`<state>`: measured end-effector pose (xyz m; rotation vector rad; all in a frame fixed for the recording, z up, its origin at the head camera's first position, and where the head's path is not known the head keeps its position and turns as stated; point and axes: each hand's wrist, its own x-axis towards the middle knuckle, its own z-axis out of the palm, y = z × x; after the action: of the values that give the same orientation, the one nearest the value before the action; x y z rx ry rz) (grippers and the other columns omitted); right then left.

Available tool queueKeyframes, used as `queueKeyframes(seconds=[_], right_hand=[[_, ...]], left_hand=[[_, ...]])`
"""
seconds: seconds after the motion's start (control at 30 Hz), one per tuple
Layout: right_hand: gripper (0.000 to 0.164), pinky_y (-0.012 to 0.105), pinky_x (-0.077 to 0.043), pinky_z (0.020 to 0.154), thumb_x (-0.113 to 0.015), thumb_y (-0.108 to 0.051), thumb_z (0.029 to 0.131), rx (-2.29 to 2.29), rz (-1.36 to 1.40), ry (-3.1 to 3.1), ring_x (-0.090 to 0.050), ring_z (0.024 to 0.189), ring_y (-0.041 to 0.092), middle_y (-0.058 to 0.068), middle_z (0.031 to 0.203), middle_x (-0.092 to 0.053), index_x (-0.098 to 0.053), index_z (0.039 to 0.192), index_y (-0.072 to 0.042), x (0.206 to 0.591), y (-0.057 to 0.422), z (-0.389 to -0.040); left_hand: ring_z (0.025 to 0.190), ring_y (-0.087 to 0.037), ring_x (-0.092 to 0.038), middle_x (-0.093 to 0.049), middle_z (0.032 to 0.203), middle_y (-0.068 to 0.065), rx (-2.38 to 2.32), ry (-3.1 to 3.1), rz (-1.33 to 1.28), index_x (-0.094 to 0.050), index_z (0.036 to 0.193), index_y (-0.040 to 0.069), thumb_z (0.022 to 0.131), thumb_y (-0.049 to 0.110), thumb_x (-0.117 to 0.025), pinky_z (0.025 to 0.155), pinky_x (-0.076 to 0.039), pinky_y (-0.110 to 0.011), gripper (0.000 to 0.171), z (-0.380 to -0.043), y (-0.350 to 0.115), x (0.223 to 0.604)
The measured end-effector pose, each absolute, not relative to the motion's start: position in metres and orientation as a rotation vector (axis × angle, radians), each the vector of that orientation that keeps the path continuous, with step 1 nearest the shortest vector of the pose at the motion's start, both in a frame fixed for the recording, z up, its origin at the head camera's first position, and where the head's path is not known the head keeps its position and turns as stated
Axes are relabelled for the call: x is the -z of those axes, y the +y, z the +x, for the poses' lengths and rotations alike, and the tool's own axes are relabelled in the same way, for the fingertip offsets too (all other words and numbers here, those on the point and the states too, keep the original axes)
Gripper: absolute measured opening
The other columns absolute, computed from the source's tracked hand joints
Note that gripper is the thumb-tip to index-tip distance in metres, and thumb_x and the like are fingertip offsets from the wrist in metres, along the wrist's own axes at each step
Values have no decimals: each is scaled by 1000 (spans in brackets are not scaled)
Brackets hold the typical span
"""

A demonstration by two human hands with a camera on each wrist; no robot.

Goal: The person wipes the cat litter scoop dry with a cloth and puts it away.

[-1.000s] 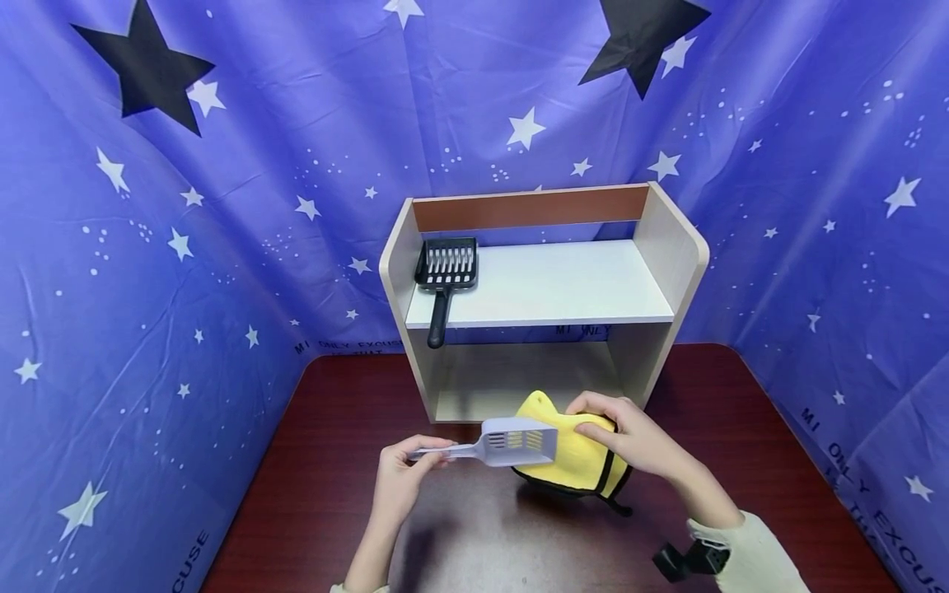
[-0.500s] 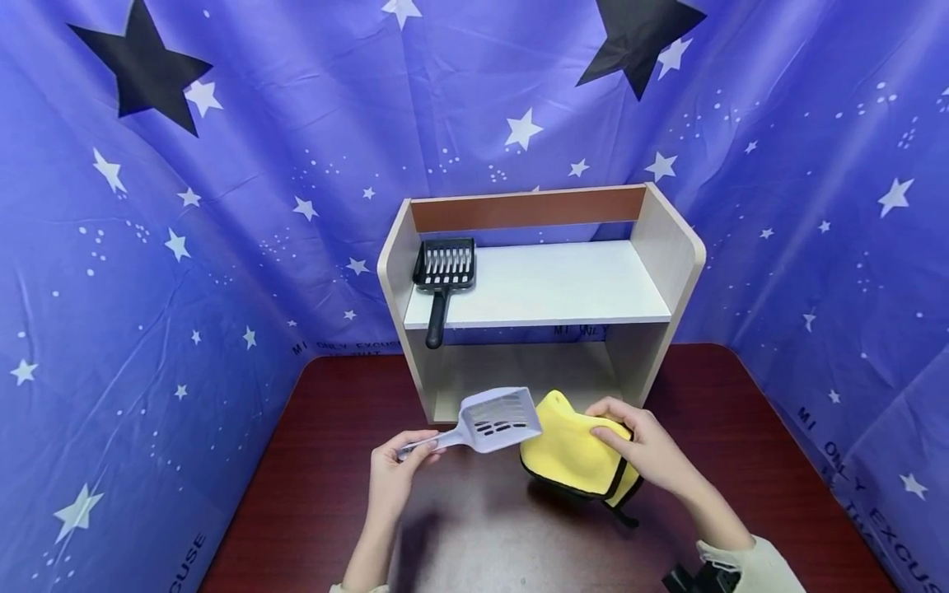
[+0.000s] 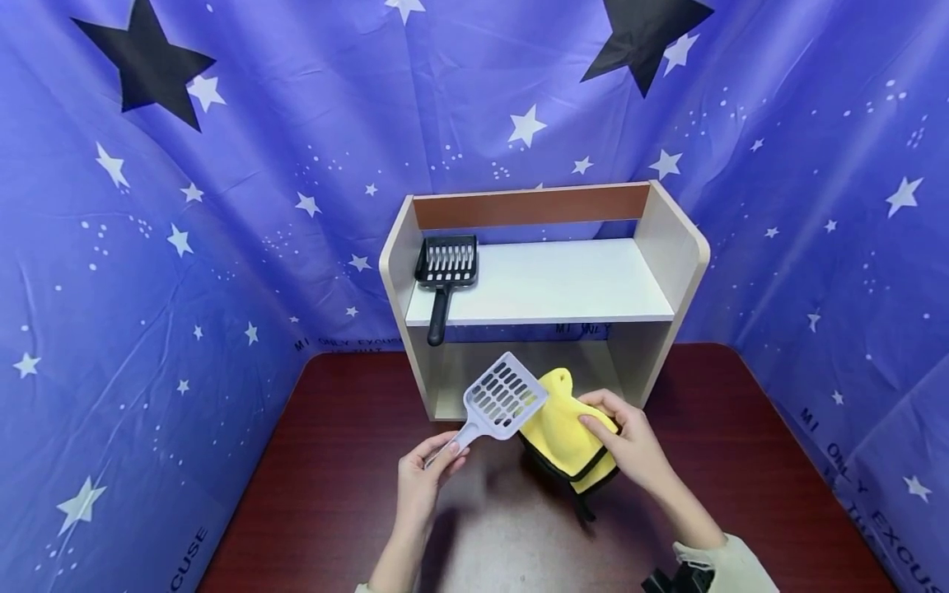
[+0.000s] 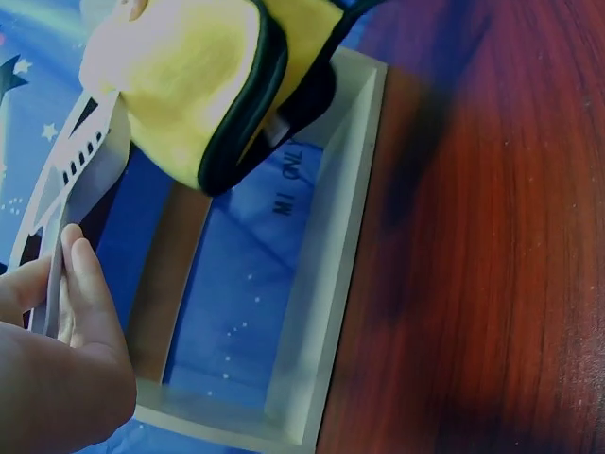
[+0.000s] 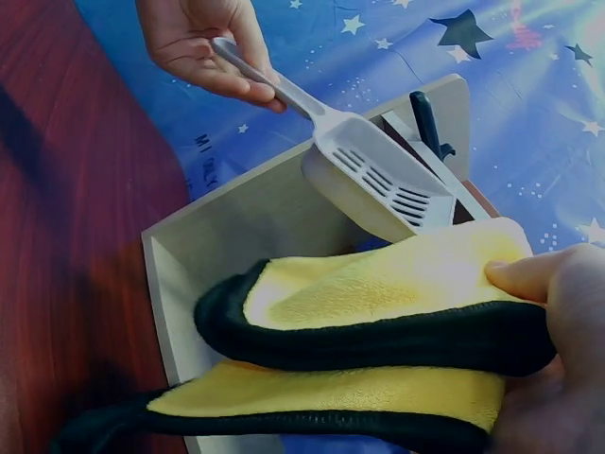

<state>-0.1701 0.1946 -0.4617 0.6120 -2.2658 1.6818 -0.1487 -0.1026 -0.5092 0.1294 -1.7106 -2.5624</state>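
My left hand (image 3: 430, 478) pinches the handle of a pale grey slotted litter scoop (image 3: 506, 395), raised above the table with its slotted face showing in the head view. A folded yellow cloth with black edging (image 3: 567, 432) is held by my right hand (image 3: 626, 436), thumb on top. Part of the scoop's far corner overlaps the cloth in the head view. From the right wrist, the scoop (image 5: 378, 165) lies just beyond the cloth (image 5: 378, 284); contact between them is hard to tell. The left wrist view shows the cloth (image 4: 189, 76) at the scoop's head.
Behind the hands stands a two-level wooden shelf (image 3: 559, 284) with a white upper board. A black slotted litter scoop (image 3: 447, 263) lies at its left end, handle over the front edge. The dark red table (image 3: 296, 494) is bounded by blue starred curtains (image 3: 185, 272).
The grey scoop has turned so its slotted face shows, its head tipping upward. My left hand shifted slightly right. The right hand and cloth first moved right, then back left.
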Motion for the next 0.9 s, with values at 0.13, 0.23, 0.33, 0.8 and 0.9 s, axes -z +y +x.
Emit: queueKeyframes(seconds=[0.13, 0.23, 0.33, 0.8, 0.9], right_hand=[[15, 19, -56, 60, -62, 4, 94, -1717, 558, -2216, -63, 73, 0, -6, 92, -71, -64, 109, 2, 462, 192, -174], [16, 19, -57, 61, -61, 4, 94, -1734, 524, -2187, -64, 74, 0, -10, 92, -72, -63, 110, 3, 463, 190, -176], [16, 20, -58, 60, -60, 4, 95, -1773, 498, -2157, -66, 73, 1, -11, 92, -72, -63, 110, 5, 464, 188, -178], [24, 16, -58, 69, -64, 6, 92, -1925, 491, -2089, -67, 86, -3, -20, 103, -73, -61, 115, 12, 475, 180, -177], [24, 15, -58, 70, -65, 7, 90, -1936, 533, -2076, -67, 87, -4, -20, 104, -73, -61, 114, 13, 478, 179, -176]], left_hand=[[78, -12, -75, -77, 85, -1, 2526, -1794, 76, -58, 116, -22, 89, -6, -66, 76, -62, -25, 33, -146, -97, 509], [76, -12, -74, -77, 85, -4, 2488, -1854, 28, -57, 116, -23, 87, -7, -68, 74, -63, -26, 35, -145, -92, 508], [75, -10, -74, -75, 93, -20, 2436, -1922, -58, -58, 116, -22, 85, -9, -68, 71, -62, -24, 35, -144, -88, 508], [76, -21, -75, -71, 106, -29, 2255, -2156, -165, -65, 116, -6, 82, -6, -72, 70, -60, -22, 35, -135, -60, 502], [75, -15, -75, -71, 107, -29, 2259, -2140, -166, -64, 116, -7, 83, -6, -72, 71, -60, -22, 34, -135, -55, 500]])
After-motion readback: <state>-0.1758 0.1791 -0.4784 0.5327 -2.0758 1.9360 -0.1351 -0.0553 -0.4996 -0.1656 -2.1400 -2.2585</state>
